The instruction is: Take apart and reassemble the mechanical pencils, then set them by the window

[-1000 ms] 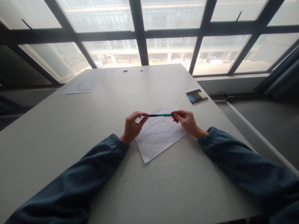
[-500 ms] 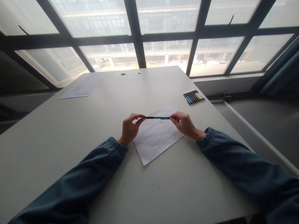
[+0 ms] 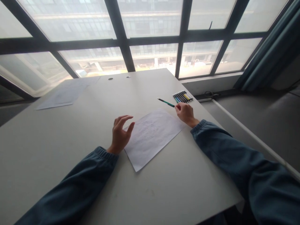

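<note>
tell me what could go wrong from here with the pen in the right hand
The right hand pinches the pen near one end, with the rest sticking out unsupported, so it might tip or slip.

That hand is close to the row of pens and could nudge them out of line.

The row lies near the edge of the table, so a bumped pen might roll off.

Behind the white table [image 3: 140, 90], dark-framed windows [image 3: 122, 40] with a pale building [image 3: 84, 20] outside. On the table's far left part, loose papers [image 3: 62, 97]; near its far edge, a round disc [image 3: 110, 79]. Right of the table, a blue curtain [image 3: 264, 53], a dark cable [image 3: 209, 93] and a long white strip [image 3: 248, 135].
</note>
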`<state>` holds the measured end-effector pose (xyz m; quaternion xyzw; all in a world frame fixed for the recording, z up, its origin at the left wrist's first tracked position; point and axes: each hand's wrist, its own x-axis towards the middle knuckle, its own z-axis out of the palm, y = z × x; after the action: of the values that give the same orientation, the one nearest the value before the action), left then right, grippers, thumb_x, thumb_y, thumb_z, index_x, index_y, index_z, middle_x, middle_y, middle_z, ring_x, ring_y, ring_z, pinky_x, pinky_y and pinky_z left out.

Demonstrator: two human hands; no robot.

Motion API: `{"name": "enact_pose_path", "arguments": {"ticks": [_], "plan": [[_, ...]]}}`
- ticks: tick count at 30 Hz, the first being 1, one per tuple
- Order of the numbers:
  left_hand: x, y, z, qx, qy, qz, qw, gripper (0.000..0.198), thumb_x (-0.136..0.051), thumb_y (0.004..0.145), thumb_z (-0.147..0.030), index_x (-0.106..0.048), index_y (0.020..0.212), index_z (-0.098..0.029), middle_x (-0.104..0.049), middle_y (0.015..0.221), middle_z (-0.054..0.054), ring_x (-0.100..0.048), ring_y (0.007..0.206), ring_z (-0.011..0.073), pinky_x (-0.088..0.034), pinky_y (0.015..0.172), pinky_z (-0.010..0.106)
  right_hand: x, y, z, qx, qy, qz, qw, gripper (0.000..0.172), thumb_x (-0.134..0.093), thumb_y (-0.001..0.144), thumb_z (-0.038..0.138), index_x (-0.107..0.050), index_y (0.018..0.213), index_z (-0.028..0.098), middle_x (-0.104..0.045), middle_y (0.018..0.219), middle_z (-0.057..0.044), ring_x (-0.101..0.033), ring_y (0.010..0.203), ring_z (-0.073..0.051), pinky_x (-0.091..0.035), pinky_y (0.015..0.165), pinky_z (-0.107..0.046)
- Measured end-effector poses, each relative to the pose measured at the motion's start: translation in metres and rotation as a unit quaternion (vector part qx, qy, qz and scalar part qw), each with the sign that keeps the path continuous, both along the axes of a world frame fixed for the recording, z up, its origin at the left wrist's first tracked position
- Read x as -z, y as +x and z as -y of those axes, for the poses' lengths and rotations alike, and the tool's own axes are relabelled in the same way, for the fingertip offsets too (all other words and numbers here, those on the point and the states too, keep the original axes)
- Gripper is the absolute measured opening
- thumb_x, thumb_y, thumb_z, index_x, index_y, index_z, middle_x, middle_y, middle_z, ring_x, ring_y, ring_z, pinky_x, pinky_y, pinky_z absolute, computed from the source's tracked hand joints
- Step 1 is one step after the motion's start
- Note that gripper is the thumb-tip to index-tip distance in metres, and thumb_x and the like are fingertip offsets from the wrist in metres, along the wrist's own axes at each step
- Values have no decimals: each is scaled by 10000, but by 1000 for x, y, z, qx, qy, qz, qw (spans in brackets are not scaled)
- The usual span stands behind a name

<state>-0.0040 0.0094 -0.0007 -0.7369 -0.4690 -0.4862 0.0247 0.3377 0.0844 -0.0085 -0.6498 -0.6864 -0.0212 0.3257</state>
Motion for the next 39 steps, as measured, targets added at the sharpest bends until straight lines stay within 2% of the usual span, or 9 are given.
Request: {"name": "enact_pose_path", "arguments": {"ticks": [4,7,13,19,29,39], "plan": [[0,1,0,11,-6,-13,1000,166,-625,964,-344,-714,1030,-221,-714,1081,65,-631,1069,225,-486,1008,421,0,21,-15,88,-53,22,994,185,-563,938,320,-705,882,214,-757,911,-88,-677,855,-253,-447,754,-330],[0,1,-1,19,-7,-15,1000,175,-617,971,-356,-725,987,-219,-720,1070,62,-633,1065,223,-477,1005,418,3,26,-19,113,-80,23,990,191,-578,928,337,-713,886,210,-755,926,-100,-684,878,-262,-471,771,-341],[2,0,-2,30,-18,-6,999,255,-542,1009,-368,-736,928,-224,-724,1054,60,-631,1054,223,-466,999,421,11,19,-21,97,-104,7,990,169,-618,890,323,-731,848,204,-753,918,-105,-694,877,-256,-501,780,-340],[0,3,-1,43,-35,-5,998,289,-516,1019,-367,-739,898,-227,-723,1034,54,-624,1042,219,-470,981,415,11,17,-28,113,-119,-23,986,156,-635,884,311,-744,862,201,-758,930,-113,-699,883,-250,-517,809,-342],[-3,5,2,62,-26,3,998,271,-545,1001,-319,-727,827,-217,-727,951,44,-636,962,206,-496,910,383,11,20,-34,106,-118,-29,987,153,-651,908,318,-729,884,189,-750,967,-131,-697,938,-280,-515,835,-366],[-2,5,1,89,-60,-3,994,260,-542,1005,-322,-723,849,-219,-727,937,47,-644,942,200,-497,892,374,12,20,-35,96,-118,-27,988,137,-680,898,299,-734,882,175,-748,956,-137,-694,951,-270,-511,866,-358]]}}
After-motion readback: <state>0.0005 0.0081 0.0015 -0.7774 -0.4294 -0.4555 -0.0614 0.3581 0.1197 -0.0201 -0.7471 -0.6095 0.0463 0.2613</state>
